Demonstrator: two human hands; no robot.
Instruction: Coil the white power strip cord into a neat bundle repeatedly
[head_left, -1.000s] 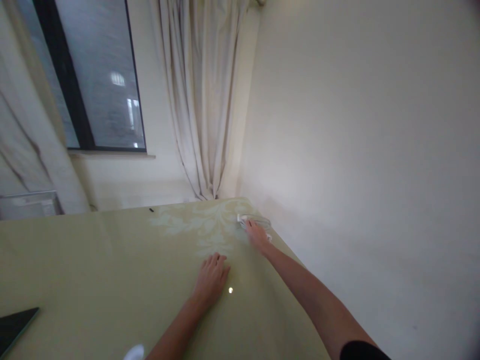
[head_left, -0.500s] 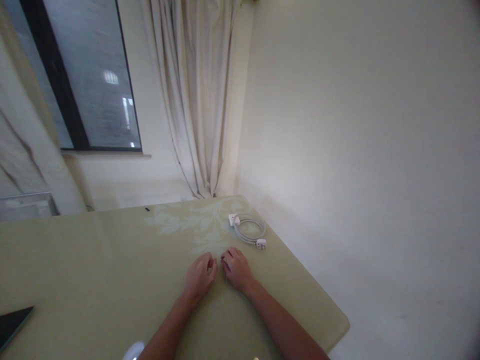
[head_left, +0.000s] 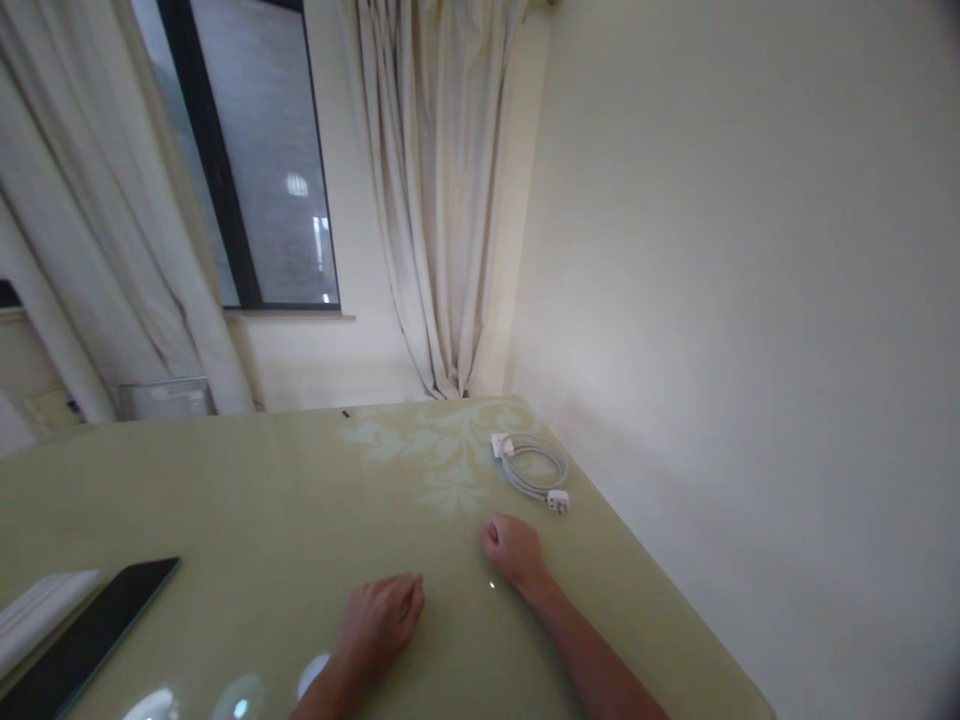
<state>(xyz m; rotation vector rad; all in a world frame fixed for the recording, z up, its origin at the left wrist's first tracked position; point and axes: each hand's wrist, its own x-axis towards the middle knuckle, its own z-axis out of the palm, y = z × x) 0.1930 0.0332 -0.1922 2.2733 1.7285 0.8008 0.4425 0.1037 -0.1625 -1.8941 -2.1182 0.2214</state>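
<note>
Resting both your hands on the glossy green table here, and neither one is holding anything. Your right hand sits just right of the middle of the frame, its grip curled into a loose fist with the thumb tucked at the front, pinching nothing. Your left hand is lower down and a bit left of it, palm down, grip loosely spread with the fingers bent a little, also empty. The two hands are apart, not touching.

The white coiled cable lies on the table just above your right hand in the frame, near the table's far right corner, a small white plug at each end of the loop. It's close to your right hand but clear of it.

Over at the lower left edge there's a flat black slab with something white beside it, can't tell what that is. A pale curtain hangs top centre, next to a dark-framed window at the upper left.
</note>
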